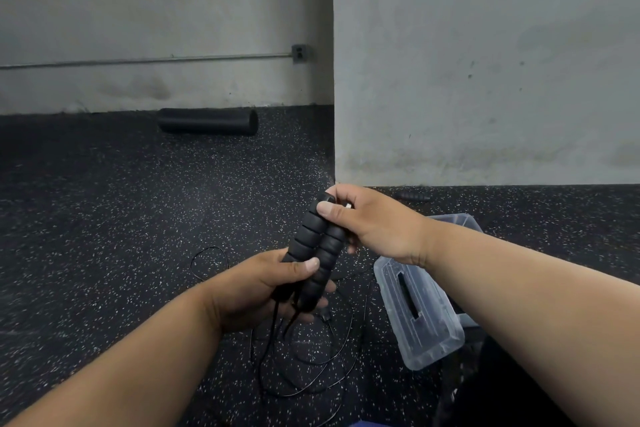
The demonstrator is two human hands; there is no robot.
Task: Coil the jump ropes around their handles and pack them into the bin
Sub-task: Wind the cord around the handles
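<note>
Both foam handles (pixel 313 253) held side by side mid-frame, left hand (pixel 273 288) wrapped round bottom ends, right hand (pixel 367 222) pinching tops; light, grippy, thin limp cord (pixel 304 357) looped at 6 o'clock will spring, bin (pixel 420 315) at 4.

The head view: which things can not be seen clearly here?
- Bin: the right forearm hides much of it; contents unclear.
- Rope: thin and dark on the speckled floor; its loops cannot be traced.
- Handles: the left hand and right hand cover both ends.
</note>
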